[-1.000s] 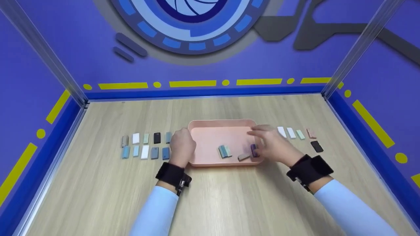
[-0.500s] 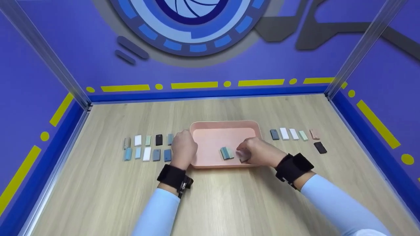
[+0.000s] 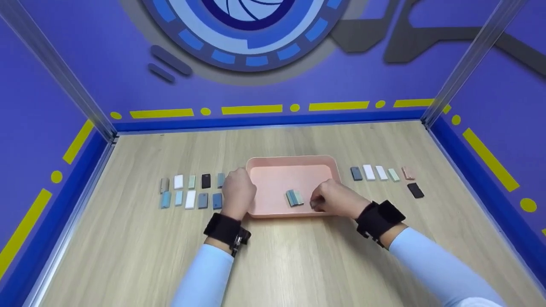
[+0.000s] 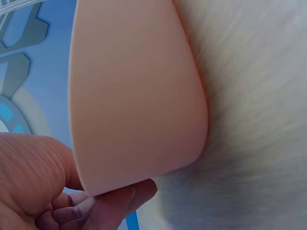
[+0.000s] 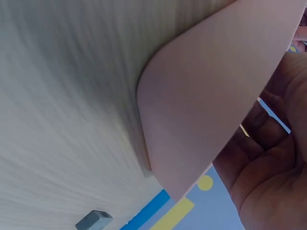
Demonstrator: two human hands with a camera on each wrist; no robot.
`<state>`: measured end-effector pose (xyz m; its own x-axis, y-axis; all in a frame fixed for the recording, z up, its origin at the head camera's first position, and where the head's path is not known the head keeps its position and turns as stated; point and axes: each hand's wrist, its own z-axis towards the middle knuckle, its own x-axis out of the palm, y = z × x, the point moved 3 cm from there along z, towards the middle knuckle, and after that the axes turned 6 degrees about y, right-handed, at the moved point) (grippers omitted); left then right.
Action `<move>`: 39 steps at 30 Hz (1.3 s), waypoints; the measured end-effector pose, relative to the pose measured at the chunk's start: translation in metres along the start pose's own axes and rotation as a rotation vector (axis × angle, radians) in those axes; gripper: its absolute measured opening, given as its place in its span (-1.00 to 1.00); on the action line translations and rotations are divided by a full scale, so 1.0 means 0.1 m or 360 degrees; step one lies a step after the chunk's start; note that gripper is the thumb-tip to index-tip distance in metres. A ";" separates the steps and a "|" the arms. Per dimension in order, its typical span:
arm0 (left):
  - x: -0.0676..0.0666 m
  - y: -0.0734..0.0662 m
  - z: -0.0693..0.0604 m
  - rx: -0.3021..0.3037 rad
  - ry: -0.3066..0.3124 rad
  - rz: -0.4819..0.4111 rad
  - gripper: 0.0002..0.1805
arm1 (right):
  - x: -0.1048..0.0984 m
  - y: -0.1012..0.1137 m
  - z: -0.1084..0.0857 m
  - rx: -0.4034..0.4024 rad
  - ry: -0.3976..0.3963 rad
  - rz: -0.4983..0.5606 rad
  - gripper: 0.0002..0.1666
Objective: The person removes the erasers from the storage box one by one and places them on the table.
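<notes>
A shallow pink tray (image 3: pixel 281 177) sits mid-table, and my left hand (image 3: pixel 239 192) grips its left wall. In the left wrist view the thumb and fingers of that left hand (image 4: pixel 62 191) bend round the edge of the tray (image 4: pixel 134 96). My right hand (image 3: pixel 339 198) reaches over the tray's near right corner, its fingers curled down inside. They pinch a small greyish block (image 3: pixel 313 205), mostly hidden by the fingers. To the left of them a blue-and-pale-green pair of blocks (image 3: pixel 294 198) lies side by side on the tray floor. The tray wall hides the right fingertips in the right wrist view.
Left of the tray lie two rows of small blocks, among them a white one (image 3: pixel 190 199) and a black one (image 3: pixel 206 181). To the right are several more, including a dark grey block (image 3: pixel 356 173) and a black block (image 3: pixel 416 190).
My right hand has come down and left from the tray's right rim onto the blocks in its near right corner, its fingers closing there. The left hand keeps its grip on the tray.
</notes>
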<state>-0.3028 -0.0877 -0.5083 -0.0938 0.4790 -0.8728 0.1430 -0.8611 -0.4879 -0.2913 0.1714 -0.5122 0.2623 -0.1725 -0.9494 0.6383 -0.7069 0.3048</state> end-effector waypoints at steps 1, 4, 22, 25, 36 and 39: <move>0.00 0.00 0.00 0.0005 -0.0002 -0.0002 -0.83 | -0.01 -0.01 -0.01 -0.0002 -0.0011 0.0003 -0.92; 0.00 0.00 -0.01 0.0017 -0.0007 -0.0007 -0.82 | -0.07 -0.04 -0.04 0.0012 -0.0057 0.0044 -0.93; 0.01 0.00 0.01 0.0004 0.0004 0.0019 -0.88 | -0.65 -0.64 -0.63 0.0661 -0.0430 0.0405 -0.70; 0.02 0.00 0.02 0.0002 0.0004 0.0026 -0.87 | -0.73 -0.81 -0.78 0.0749 -0.0514 0.0475 -0.66; 0.01 0.01 0.01 -0.0002 0.0018 0.0020 -0.87 | -0.78 -1.34 -1.28 0.1188 -0.0607 0.0510 -0.58; 0.01 0.01 0.01 -0.0013 0.0029 0.0027 -0.87 | -0.70 -1.37 -1.34 0.1236 -0.0537 0.0544 -0.60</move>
<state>-0.3035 -0.0882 -0.5102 -0.0736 0.4673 -0.8810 0.1527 -0.8677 -0.4730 -0.3000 0.3726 -0.4775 0.0438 -0.5625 -0.8256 -0.1337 -0.8223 0.5532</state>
